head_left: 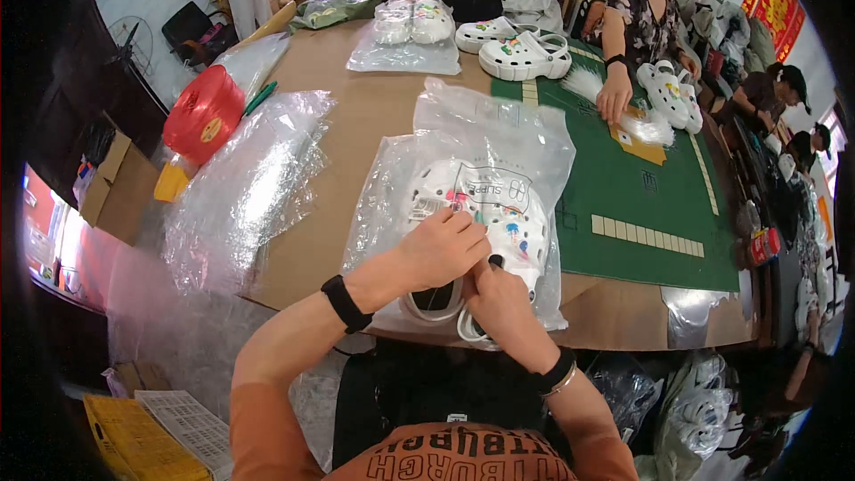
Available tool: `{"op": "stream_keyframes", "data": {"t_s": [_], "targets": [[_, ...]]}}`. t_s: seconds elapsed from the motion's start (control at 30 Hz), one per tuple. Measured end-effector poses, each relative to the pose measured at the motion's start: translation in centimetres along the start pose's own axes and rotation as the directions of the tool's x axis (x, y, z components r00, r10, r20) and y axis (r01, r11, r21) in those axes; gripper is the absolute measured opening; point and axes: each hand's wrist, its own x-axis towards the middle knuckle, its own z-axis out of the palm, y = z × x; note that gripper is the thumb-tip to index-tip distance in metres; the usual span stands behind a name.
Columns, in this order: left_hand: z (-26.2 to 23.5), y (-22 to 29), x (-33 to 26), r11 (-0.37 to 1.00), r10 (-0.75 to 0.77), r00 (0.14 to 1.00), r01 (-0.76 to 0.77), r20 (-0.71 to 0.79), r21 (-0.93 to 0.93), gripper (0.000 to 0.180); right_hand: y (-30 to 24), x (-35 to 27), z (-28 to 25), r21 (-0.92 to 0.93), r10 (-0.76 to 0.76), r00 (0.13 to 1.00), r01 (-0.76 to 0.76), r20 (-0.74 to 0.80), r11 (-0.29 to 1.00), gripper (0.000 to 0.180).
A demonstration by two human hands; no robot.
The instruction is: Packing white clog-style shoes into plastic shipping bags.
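Observation:
A pair of white clogs with colourful charms lies in front of me, toes pointing away. Clear printed plastic bag film appears to cover their toe ends and spreads out beneath them. Over the middle of the pair, my left hand is closed, with its fingertips pinched together. My right hand is also closed, its fingers meeting the left ones near the clogs' heel openings. Whatever sits between the fingertips is too small or hidden to make out. White heel straps show below the hands.
Flat clear bags are stacked on the left beside a red roll of plastic twine. A green mat covers the table's right side. Across the table, one person handles bagged clogs; another reaches toward white bristly strands.

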Motion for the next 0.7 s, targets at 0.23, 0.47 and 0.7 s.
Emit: {"op": "stream_keyframes", "data": {"t_s": [0.23, 0.47, 0.7], "targets": [[1.7, -2.5, -3.4, 0.818, -0.444, 0.895, 0.384, -0.045, -0.429, 0.017, 0.5, 0.3, -3.5, 0.295, -0.157, 0.970, 0.207, -0.183, 0.933, 0.026], [4.4, -4.3, -9.6, 0.319, -0.789, 0.536, 0.775, 0.300, -0.546, 0.025, 9.3, -2.8, -3.0, 0.574, 0.528, 0.795, -0.592, 0.299, 0.567, 0.044], [3.7, -2.0, -9.1, -0.267, -0.767, 0.268, 0.693, 0.583, -0.670, 0.030, 10.8, -4.3, 1.4, 0.568, 0.477, 0.872, -0.448, 0.107, 0.691, 0.056]]}}
